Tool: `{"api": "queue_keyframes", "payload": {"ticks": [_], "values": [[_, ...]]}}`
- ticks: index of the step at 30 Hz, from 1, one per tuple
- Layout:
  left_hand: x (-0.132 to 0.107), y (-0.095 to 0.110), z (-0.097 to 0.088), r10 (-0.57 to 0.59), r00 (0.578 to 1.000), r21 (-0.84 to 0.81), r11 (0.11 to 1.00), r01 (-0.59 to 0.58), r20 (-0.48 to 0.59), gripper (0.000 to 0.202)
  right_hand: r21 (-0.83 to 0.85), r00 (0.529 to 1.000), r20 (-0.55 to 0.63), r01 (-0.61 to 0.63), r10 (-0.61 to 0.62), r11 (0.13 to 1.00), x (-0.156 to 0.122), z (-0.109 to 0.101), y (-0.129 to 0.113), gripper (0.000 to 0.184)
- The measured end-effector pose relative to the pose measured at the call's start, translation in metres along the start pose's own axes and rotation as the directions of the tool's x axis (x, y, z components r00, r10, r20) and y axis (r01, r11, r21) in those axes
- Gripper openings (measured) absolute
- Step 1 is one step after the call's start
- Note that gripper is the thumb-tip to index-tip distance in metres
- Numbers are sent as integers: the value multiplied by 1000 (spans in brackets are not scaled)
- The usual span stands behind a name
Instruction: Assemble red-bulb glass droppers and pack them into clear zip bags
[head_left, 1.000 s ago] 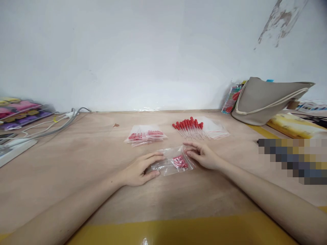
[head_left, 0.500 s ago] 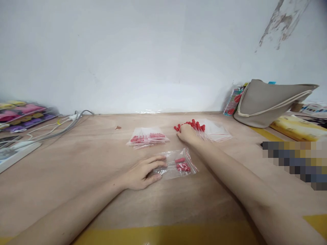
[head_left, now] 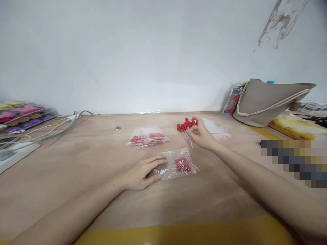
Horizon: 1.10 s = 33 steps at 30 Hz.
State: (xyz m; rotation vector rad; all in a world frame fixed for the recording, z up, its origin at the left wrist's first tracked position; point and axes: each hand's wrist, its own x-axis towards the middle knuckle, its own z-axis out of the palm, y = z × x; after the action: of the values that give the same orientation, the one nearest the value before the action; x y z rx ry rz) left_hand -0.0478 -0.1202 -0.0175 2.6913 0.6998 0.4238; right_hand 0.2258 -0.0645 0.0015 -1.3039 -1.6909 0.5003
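Observation:
My left hand lies on the wooden table with its fingers resting on the left end of a clear zip bag that holds a few red-capped droppers. My right hand is raised just above the table behind that bag, fingers pinched on a red-capped dropper drawn from the loose pile of droppers. A stack of filled bags lies to the left of the pile. Empty clear bags lie just right of my right hand.
A grey tote bag stands at the back right beside colourful packets. Yellow packages lie right of it. Cables and coloured trays sit at the far left. Yellow tape edges the table front.
My right hand left the bag, reached back to the dropper pile, and now lifts away from it with a dropper pinched. My left hand stayed on the bag.

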Motion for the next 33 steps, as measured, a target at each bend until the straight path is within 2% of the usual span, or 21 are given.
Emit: {"api": "queue_keyframes", "payload": {"ticks": [3, 6, 9, 15, 22, 25, 28, 30, 33], "values": [[0, -1, 0, 18, 1000, -20, 1000, -18, -22, 45, 300, 989, 30, -150, 147, 942, -31, -12, 10, 74], [1, 0, 0, 15, 1000, -37, 999, -16, -26, 40, 468, 958, -56, -222, 280, 855, -51, -9, 15, 77], [1, 1, -1, 9, 1000, -41, 999, -10, -28, 37, 532, 946, -127, -190, 299, 825, -58, 1, 16, 72], [1, 2, -2, -3, 999, -56, 998, 1, -34, 35, 610, 955, -49, -203, 292, 766, -60, 15, 16, 59], [0, 2, -2, -14, 999, -43, 999, 13, -30, 37, 674, 930, 4, -274, 368, 686, -66, 14, 11, 57], [0, 2, -1, -17, 999, -34, 999, 16, -28, 43, 643, 934, 90, -319, 345, 696, -67, 9, 14, 49], [0, 1, 0, -15, 1000, -30, 999, 15, -25, 46, 537, 940, 236, -339, 249, 772, -67, 2, 18, 41], [0, 1, 0, -14, 1000, -33, 999, 13, -27, 47, 478, 932, 315, -320, 180, 818, -65, -1, 20, 38], [0, 1, 0, -13, 999, -39, 999, 12, -35, 47, 464, 924, 369, -280, 104, 841, -61, -2, 18, 37]]}}
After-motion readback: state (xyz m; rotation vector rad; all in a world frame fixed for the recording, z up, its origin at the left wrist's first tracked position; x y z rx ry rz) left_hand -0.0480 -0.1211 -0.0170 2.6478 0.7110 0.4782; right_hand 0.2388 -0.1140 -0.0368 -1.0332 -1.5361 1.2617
